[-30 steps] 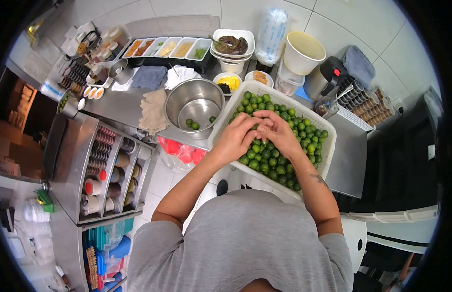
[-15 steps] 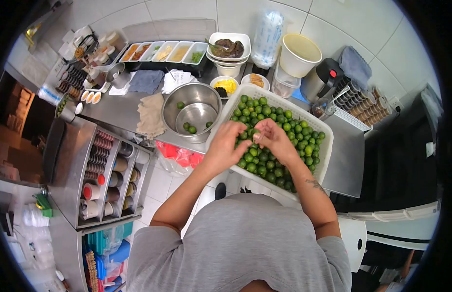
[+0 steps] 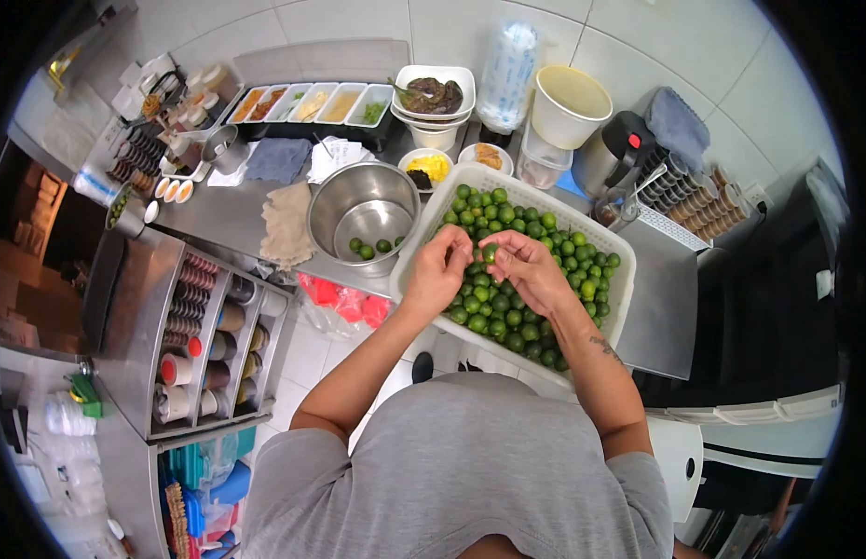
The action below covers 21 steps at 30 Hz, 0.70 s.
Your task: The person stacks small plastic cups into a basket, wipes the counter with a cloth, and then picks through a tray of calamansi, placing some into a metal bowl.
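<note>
A white basket (image 3: pixel 621 321) full of small green limes (image 3: pixel 517 321) stands on the steel counter in front of me. Above the basket, my right hand (image 3: pixel 528 268) pinches one lime (image 3: pixel 490 252) between thumb and fingers. Close beside it on the left, my left hand (image 3: pixel 442 265) has its thumb and fingers pressed together near that lime; whatever they hold, if anything, is too small to name. Left of the basket is a steel pot (image 3: pixel 363 219) with several limes at its bottom.
Beige cloth (image 3: pixel 286 225) lies left of the pot. Behind are food trays (image 3: pixel 307 102), stacked white bowls (image 3: pixel 435 93), a bowl of yellow food (image 3: pixel 431 169), a cream bucket (image 3: pixel 571 107) and a steel jug (image 3: pixel 614 154). A cup rack (image 3: pixel 209 340) stands at the left.
The limes in the pot have shifted and now lie together near its lower side. My left hand has drawn slightly left and its fingers have come together; the lime by my right fingers shows more clearly.
</note>
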Each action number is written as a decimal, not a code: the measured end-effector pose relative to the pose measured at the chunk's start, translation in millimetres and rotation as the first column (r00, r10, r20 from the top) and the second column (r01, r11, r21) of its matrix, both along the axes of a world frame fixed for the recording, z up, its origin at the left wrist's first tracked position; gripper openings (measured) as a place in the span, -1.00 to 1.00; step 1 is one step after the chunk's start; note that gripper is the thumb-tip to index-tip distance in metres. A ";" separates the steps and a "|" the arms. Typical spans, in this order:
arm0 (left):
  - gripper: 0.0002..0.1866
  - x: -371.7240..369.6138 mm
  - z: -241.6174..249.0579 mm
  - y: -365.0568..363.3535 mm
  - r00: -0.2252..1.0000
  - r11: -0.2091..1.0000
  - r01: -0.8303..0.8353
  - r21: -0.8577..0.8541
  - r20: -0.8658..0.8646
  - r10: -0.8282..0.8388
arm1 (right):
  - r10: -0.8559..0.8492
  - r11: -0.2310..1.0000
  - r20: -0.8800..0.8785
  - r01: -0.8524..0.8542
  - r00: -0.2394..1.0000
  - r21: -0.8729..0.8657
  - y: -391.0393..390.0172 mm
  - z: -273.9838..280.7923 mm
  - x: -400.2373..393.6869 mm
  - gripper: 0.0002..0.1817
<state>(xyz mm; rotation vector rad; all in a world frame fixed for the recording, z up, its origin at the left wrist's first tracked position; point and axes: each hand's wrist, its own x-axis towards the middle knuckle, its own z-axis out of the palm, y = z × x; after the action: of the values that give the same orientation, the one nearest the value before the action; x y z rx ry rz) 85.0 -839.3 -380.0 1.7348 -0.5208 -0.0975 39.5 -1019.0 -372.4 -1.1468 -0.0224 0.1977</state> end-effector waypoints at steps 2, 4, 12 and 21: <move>-0.75 3.0 -7.8 5.5 0.900 0.982 -0.066 0.175 0.436 -0.017 | -0.056 0.997 0.010 0.056 0.998 -0.044 -0.1 4.8 1.0 -0.74; -0.57 -4.4 3.3 9.2 0.849 0.916 -0.160 0.367 0.525 -0.062 | -0.054 0.995 -0.003 0.054 0.999 -0.089 -0.8 -2.6 1.7 -0.75; -0.69 -8.0 8.2 13.2 0.931 0.983 -0.016 0.184 0.361 -0.052 | 0.019 0.946 0.015 -0.013 1.000 -0.325 -1.2 5.2 13.8 -0.78; -0.67 30.1 28.3 55.5 0.632 0.811 -0.535 0.235 0.748 0.200 | 0.292 -0.049 0.485 0.520 0.824 -0.853 -33.7 -20.0 64.5 -0.59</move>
<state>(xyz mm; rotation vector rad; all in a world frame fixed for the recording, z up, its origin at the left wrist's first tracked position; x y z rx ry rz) 115.1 -783.8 -351.7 2.2901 -0.6931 0.8606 104.0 -1052.7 -392.4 -2.7951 -0.3654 -0.4683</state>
